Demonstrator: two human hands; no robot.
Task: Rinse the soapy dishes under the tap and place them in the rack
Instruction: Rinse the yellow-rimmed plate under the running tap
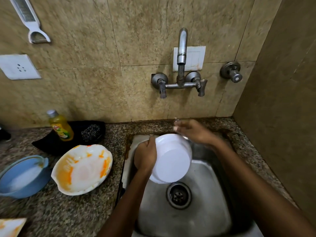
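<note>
Over the sink (213, 194), left hand (146, 155) grips white bowl's (172, 161) rim; right hand (193, 131) blurred, grasp unclear.

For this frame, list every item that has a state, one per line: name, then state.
white bowl: held over the sink, tilted, base toward the camera
left hand: grips the bowl's rim
right hand: blurred, beside the bowl's far edge, grip unclear
tap: flow not discernible
sink: drain uncovered
orange-stained plate: dirty, on the counter
blue bowl: upright on the counter
soap bottle: capped
</note>
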